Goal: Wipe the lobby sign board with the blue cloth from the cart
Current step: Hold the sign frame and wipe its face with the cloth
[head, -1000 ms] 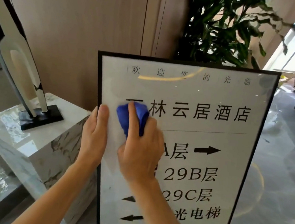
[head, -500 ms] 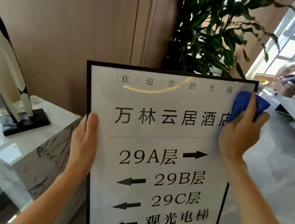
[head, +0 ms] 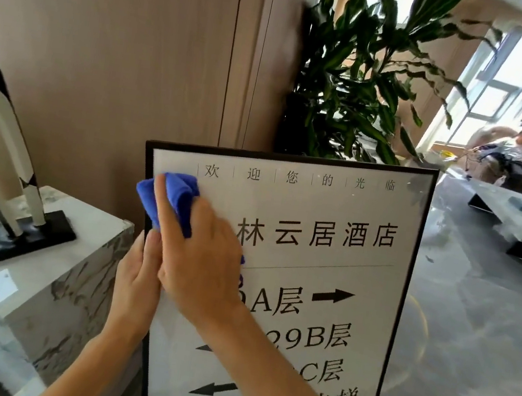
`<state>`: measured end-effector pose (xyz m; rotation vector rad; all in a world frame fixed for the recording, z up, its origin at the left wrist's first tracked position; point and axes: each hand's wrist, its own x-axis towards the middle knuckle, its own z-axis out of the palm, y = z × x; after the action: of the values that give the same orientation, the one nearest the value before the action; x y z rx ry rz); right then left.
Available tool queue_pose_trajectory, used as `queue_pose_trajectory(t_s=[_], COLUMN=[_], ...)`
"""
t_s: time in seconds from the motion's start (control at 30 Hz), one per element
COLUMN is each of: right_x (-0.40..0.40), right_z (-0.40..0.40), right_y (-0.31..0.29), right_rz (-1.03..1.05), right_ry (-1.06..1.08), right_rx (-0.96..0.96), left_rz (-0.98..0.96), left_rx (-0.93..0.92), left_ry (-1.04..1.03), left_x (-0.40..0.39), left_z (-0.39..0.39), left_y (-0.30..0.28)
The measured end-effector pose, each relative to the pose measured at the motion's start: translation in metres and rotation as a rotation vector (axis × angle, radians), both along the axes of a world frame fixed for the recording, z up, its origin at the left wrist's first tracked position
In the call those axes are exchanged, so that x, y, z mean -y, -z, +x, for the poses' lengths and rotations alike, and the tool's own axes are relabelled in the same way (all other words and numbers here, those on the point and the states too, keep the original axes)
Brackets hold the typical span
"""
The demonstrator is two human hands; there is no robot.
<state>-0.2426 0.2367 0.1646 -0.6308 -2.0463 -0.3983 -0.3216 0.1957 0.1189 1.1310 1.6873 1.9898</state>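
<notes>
The lobby sign board (head: 327, 267) stands upright before me, a white panel in a thin black frame with black characters and arrows. My right hand (head: 201, 256) presses the bunched blue cloth (head: 175, 201) against the board's upper left corner, near the frame. My left hand (head: 137, 281) grips the board's left edge just below the cloth, touching my right hand. My right forearm hides part of the lettering lower down.
A marble plinth (head: 39, 287) at left carries a tall black-and-white sculpture (head: 6, 162) on a black base. A large leafy plant (head: 363, 78) stands behind the board. Glossy grey floor (head: 473, 345) spreads right, with low tables (head: 518, 217) and a seated person (head: 514, 149) far back.
My right hand swept the cloth from the board's upper right corner across to the upper left. My left hand kept its hold on the left edge. The view tilted down slightly.
</notes>
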Motion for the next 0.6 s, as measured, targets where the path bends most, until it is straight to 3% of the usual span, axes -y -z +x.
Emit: queue_pose_trajectory(t_s=[0.1,0.3,0.43,0.6], right_x=[-0.033,-0.125,-0.148,-0.118], right_z=[0.039,0.162,0.219,0.212], right_y=[-0.013,-0.037,-0.026,0.009], right_rz=[-0.045,-0.118,-0.275,-0.302], right_ry=[0.059,0.459,0.521,0.509], right_rx=[-0.08,-0.237,-0.41,-0.485], left_rz=[-0.029,-0.053,-0.061,-0.05], left_rx=[0.037,0.055,0.069,0.112], left_ry=[-0.051,-0.045,-0.062,-0.068], left_x=[-0.001,-0.004,-0.004,0.001], left_z=[0.004,0.004,0.005,0.003], left_y=[-0.004,-0.007,-0.009,-0.004])
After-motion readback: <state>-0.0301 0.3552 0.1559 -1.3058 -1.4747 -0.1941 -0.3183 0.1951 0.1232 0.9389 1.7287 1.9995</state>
